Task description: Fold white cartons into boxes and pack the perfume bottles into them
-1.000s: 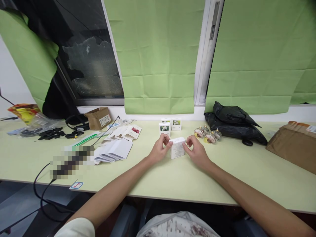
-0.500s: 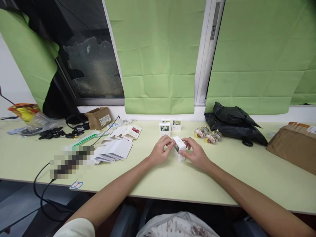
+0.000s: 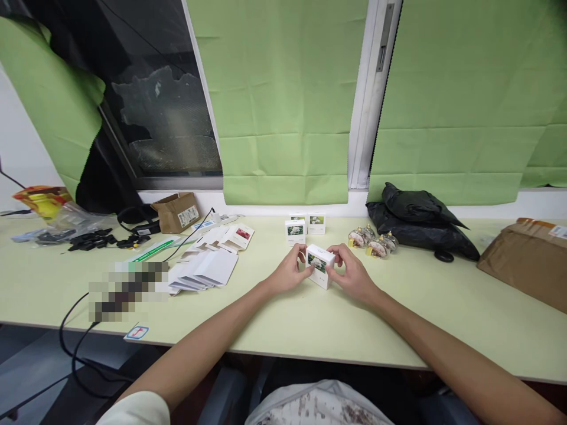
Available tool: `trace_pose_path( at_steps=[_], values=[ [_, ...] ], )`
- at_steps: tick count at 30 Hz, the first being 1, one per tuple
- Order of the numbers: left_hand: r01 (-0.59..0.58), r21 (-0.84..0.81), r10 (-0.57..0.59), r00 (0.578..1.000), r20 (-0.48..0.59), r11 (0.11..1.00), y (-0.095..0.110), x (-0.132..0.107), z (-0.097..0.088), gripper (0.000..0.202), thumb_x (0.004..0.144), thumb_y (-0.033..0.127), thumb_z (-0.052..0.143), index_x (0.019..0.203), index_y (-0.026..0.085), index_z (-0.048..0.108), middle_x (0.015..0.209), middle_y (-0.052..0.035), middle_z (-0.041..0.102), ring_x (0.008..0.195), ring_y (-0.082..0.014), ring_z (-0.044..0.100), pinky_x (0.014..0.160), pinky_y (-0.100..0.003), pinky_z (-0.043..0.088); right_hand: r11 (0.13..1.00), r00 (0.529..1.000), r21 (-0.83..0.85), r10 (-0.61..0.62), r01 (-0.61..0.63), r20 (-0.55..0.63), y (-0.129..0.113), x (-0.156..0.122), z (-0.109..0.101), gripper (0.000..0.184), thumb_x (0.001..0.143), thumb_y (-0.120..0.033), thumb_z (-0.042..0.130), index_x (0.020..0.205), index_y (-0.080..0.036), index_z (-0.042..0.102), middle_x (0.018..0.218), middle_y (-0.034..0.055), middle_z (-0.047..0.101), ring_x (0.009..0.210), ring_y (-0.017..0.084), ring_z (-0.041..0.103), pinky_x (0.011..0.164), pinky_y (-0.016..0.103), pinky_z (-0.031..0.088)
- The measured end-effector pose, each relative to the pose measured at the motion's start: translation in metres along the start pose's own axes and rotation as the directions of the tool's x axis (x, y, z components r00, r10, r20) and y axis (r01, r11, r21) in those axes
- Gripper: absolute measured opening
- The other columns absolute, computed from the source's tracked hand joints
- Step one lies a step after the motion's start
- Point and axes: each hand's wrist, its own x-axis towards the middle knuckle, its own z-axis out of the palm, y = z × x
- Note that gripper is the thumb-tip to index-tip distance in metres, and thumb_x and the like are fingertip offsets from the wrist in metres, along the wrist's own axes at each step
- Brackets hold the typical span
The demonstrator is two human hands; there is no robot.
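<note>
The left hand [image 3: 287,270] and right hand [image 3: 352,274] pinch a small white cardboard box with a flower picture [image 3: 319,265], on or just above the pale-green worktop [image 3: 310,324]. Handling seems underway; the next move needs gentle holding.

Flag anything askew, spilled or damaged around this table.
The leftmost green curtain hangs slanted and bunched instead of straight, and the dark window shows a ragged-edged pale patch. The white box between left hand and right hand looks undamaged; I see no spill.

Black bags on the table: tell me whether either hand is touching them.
No: the left hand and right hand both hold one small white box instead.
</note>
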Motion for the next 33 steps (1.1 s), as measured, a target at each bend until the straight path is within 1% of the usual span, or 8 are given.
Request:
trace_pose_path(
  at_steps=[3, 8, 14, 18, 21, 26, 29, 33],
  values=[
    [0.016, 0.005, -0.016, 0.999, 0.033, 1.000, -0.001, -0.001, 0.000, 0.038, 0.090, 0.035, 0.068, 0.121, 0.024, 0.050, 0.104, -0.0031, 0.059, 0.090, -0.0183, 0.057, 0.072, -0.031, 0.050, 0.999, 0.999, -0.011, 0.034, -0.035, -0.010, 0.001, 0.000, 0.001, 0.035, 0.090, -0.028, 0.063, 0.124, -0.026, 0.055, 0.099, 0.0024, 0.055, 0.084, 0.020, 0.055, 0.075, 0.034, 0.048],
    [0.086, 0.064, -0.090, 0.994, 0.067, 0.994, 0.002, -0.003, -0.002, 0.031, 0.089, 0.036, 0.068, 0.110, 0.023, 0.049, 0.096, -0.0002, 0.058, 0.084, -0.0165, 0.056, 0.073, -0.030, 0.046, 0.996, 0.997, -0.033, 0.081, -0.081, -0.008, 0.005, 0.001, 0.002, 0.040, 0.089, -0.032, 0.065, 0.127, -0.027, 0.052, 0.102, 0.0022, 0.054, 0.084, 0.020, 0.056, 0.076, 0.034, 0.048],
    [0.122, 0.137, -0.128, 0.991, 0.032, 0.983, 0.001, -0.001, -0.002, 0.021, 0.089, 0.035, 0.065, 0.101, 0.023, 0.051, 0.086, 0.0026, 0.060, 0.075, -0.0150, 0.055, 0.070, -0.028, 0.043, 0.992, 0.993, -0.035, 0.118, -0.118, -0.014, 0.013, 0.002, 0.005, 0.047, 0.091, -0.032, 0.059, 0.136, -0.027, 0.046, 0.103, 0.0024, 0.056, 0.084, 0.019, 0.058, 0.076, 0.033, 0.049],
    [0.145, 0.158, -0.151, 0.988, 0.026, 0.977, 0.000, 0.000, -0.001, 0.017, 0.089, 0.036, 0.065, 0.095, 0.022, 0.055, 0.080, 0.0033, 0.062, 0.069, -0.0139, 0.055, 0.064, -0.027, 0.040, 0.983, 0.983, -0.028, 0.184, -0.184, -0.018, 0.018, 0.003, 0.007, 0.055, 0.090, -0.033, 0.059, 0.140, -0.025, 0.039, 0.106, 0.0026, 0.060, 0.081, 0.018, 0.061, 0.074, 0.032, 0.048],
    [0.153, 0.169, -0.159, 0.987, 0.019, 0.974, 0.001, 0.000, -0.001, 0.017, 0.090, 0.038, 0.064, 0.090, 0.022, 0.059, 0.077, 0.0027, 0.064, 0.068, -0.0139, 0.056, 0.063, -0.026, 0.040, 0.966, 0.966, 0.003, 0.257, -0.257, -0.017, 0.021, 0.004, 0.007, 0.047, 0.089, -0.036, 0.060, 0.131, -0.024, 0.041, 0.104, 0.0021, 0.064, 0.076, 0.018, 0.063, 0.070, 0.031, 0.047],
    [0.152, 0.183, -0.156, 0.988, 0.005, 0.971, 0.001, 0.000, -0.002, 0.017, 0.092, 0.038, 0.063, 0.090, 0.021, 0.064, 0.082, 0.0008, 0.069, 0.072, -0.0148, 0.060, 0.064, -0.027, 0.043, 0.927, 0.929, -0.074, 0.369, -0.367, 0.015, 0.023, 0.005, 0.006, 0.020, 0.091, -0.044, 0.059, 0.098, -0.025, 0.055, 0.082, -0.0010, 0.068, 0.071, 0.019, 0.063, 0.066, 0.031, 0.042],
    [0.156, 0.185, -0.160, 0.987, 0.007, 0.970, -0.002, 0.001, -0.003, 0.017, 0.093, 0.037, 0.061, 0.093, 0.021, 0.067, 0.084, -0.0001, 0.071, 0.074, -0.0158, 0.062, 0.066, -0.027, 0.045, 0.931, 0.938, -0.137, 0.345, -0.339, 0.024, 0.026, 0.005, 0.005, 0.022, 0.092, -0.043, 0.056, 0.082, -0.024, 0.060, 0.082, 0.0013, 0.070, 0.075, 0.021, 0.063, 0.070, 0.031, 0.042],
    [0.165, 0.198, -0.167, 0.986, -0.010, 0.966, -0.008, 0.002, -0.003, 0.019, 0.094, 0.036, 0.058, 0.095, 0.021, 0.070, 0.085, -0.0010, 0.073, 0.077, -0.0173, 0.065, 0.069, -0.029, 0.047, 0.943, 0.951, -0.156, 0.305, -0.295, 0.047, 0.030, 0.005, 0.004, 0.030, 0.094, -0.040, 0.052, 0.077, -0.023, 0.070, 0.093, 0.0051, 0.074, 0.086, 0.022, 0.065, 0.076, 0.032, 0.044]
  ],
)
